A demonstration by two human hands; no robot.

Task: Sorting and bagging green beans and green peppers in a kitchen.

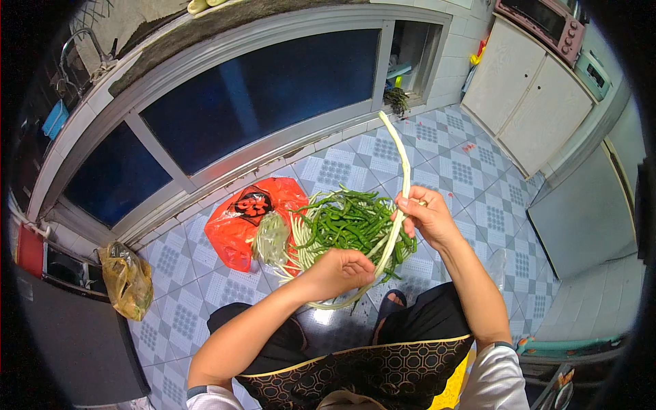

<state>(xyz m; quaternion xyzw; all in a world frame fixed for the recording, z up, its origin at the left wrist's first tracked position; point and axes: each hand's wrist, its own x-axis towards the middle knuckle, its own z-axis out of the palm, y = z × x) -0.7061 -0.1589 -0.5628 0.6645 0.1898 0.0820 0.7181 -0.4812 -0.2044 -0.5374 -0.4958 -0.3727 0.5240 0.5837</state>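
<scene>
My right hand grips a few pale green yardlong beans near their middle. Their upper ends rise beyond the hand, and their lower part curves down toward me. At that lower part my left hand has its fingers curled, with the fingertips at the beans. Beneath both hands a heap of green chili peppers lies on top of more yardlong beans on the floor. Left of the heap is a red plastic bag with black printing, and a clear plastic bag partly overlaps it.
Patterned blue-grey tiles cover the floor. A yellowish plastic bag sits at the left beside a dark cabinet. Glass sliding doors run along the low wall ahead. A white cabinet carries a pink toaster oven at the right.
</scene>
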